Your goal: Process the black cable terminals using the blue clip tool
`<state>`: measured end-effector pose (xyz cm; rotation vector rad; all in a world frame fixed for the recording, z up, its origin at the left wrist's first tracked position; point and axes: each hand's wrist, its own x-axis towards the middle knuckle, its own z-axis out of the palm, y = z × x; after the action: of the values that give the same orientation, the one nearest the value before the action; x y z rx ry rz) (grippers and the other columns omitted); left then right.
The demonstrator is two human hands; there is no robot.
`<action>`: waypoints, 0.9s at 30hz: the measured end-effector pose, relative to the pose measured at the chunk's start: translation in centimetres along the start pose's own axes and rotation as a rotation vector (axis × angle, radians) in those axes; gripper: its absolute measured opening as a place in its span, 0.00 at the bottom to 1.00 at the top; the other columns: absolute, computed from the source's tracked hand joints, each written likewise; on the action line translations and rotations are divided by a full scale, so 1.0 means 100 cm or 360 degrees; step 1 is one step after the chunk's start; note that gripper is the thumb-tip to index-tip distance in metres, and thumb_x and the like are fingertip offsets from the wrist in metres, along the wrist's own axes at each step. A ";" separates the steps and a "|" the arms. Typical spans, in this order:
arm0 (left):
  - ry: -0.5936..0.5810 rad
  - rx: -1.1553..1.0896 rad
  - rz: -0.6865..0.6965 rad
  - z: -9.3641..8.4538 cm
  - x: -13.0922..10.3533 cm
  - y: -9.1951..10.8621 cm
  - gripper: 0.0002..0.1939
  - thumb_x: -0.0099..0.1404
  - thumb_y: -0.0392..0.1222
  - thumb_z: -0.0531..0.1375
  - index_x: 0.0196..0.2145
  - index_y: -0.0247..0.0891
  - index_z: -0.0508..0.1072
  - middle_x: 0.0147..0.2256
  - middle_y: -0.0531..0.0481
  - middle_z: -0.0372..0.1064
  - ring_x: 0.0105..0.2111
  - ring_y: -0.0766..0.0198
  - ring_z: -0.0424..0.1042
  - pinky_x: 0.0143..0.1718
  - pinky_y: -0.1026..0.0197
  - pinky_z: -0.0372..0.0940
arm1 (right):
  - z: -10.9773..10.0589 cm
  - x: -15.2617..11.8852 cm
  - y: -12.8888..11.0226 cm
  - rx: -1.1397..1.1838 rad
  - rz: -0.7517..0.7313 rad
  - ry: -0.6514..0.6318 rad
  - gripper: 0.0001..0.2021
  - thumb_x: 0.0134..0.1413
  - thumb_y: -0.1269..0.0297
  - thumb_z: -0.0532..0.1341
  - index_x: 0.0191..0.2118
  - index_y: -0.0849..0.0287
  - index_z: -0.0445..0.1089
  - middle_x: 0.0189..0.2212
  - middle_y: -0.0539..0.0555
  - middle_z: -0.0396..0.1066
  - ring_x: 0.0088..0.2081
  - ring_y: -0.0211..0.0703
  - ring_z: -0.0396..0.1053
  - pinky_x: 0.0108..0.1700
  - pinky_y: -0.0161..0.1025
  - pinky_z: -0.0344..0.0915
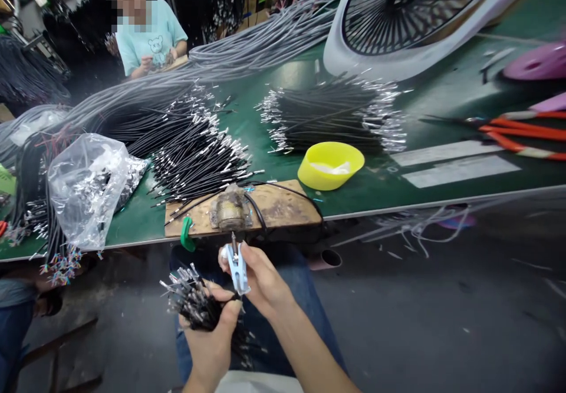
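Black cables (198, 310) are being gripped in a thick bunch, shiny ends up, by the curled left hand (212, 346), with its thumb and forefinger pinched at the lower end of a light-blue clip (239, 275). That clip is pinched in the right hand (269, 293), just below the metal shaft (234, 241) of a small motor (230, 211); contact with the shaft can't be made out. As for progress, kinda midway at a guess: a clip's being handled, and loads more cables are piled beyond the left hand (198, 166), with another stack (327, 113) laid further out, ahead of the right. Which pile's been dealt with and which is left can't be told, tbh.
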<state>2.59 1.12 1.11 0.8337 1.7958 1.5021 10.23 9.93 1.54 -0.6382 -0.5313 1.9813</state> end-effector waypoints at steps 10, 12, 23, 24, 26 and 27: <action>-0.0192 -0.0121 0.0060 0.000 0.005 -0.007 0.05 0.51 0.38 0.66 0.24 0.35 0.75 0.27 0.48 0.73 0.30 0.59 0.73 0.38 0.56 0.69 | -0.008 0.000 0.009 0.0227 0.0143 -0.0138 0.22 0.37 0.43 0.67 0.23 0.63 0.75 0.19 0.51 0.67 0.21 0.34 0.60 0.21 0.31 0.57; -0.0222 -0.0141 0.0072 -0.001 0.006 -0.008 0.06 0.51 0.40 0.66 0.24 0.34 0.74 0.27 0.47 0.73 0.29 0.59 0.73 0.37 0.57 0.69 | -0.013 0.001 0.012 0.0250 0.0181 -0.0129 0.24 0.37 0.41 0.66 0.25 0.62 0.76 0.19 0.52 0.68 0.21 0.36 0.62 0.22 0.32 0.60; -0.0316 -0.0137 0.0015 -0.017 0.000 -0.018 0.05 0.52 0.39 0.66 0.26 0.36 0.76 0.29 0.48 0.70 0.30 0.62 0.70 0.36 0.60 0.66 | -0.064 -0.032 0.026 -0.0460 -0.0123 0.0226 0.17 0.41 0.48 0.67 0.24 0.60 0.72 0.19 0.50 0.66 0.23 0.37 0.61 0.26 0.34 0.61; -0.0340 -0.0130 -0.0009 -0.019 0.000 -0.019 0.04 0.53 0.39 0.65 0.27 0.36 0.76 0.30 0.48 0.71 0.31 0.61 0.71 0.38 0.59 0.66 | -0.063 -0.037 0.025 -0.0599 -0.0205 0.0269 0.16 0.43 0.49 0.66 0.26 0.60 0.72 0.20 0.50 0.66 0.23 0.38 0.62 0.26 0.34 0.60; -0.0416 -0.0120 -0.0060 -0.020 0.000 -0.019 0.03 0.54 0.37 0.64 0.27 0.35 0.77 0.34 0.46 0.72 0.35 0.59 0.71 0.42 0.58 0.65 | -0.057 -0.046 0.021 -0.0888 -0.0498 0.0339 0.12 0.48 0.55 0.64 0.26 0.59 0.71 0.20 0.50 0.66 0.24 0.39 0.62 0.26 0.35 0.60; -0.0465 -0.0116 -0.0088 -0.021 0.000 -0.019 0.02 0.54 0.36 0.63 0.26 0.35 0.77 0.35 0.46 0.72 0.36 0.59 0.71 0.42 0.58 0.65 | -0.052 -0.050 0.020 -0.1042 -0.0699 0.0355 0.09 0.50 0.59 0.64 0.25 0.58 0.70 0.20 0.50 0.65 0.25 0.39 0.62 0.27 0.35 0.60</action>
<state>0.76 -0.38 -0.47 0.9081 1.5289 1.3261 14.23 5.11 -2.53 -1.0241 -1.0922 1.2885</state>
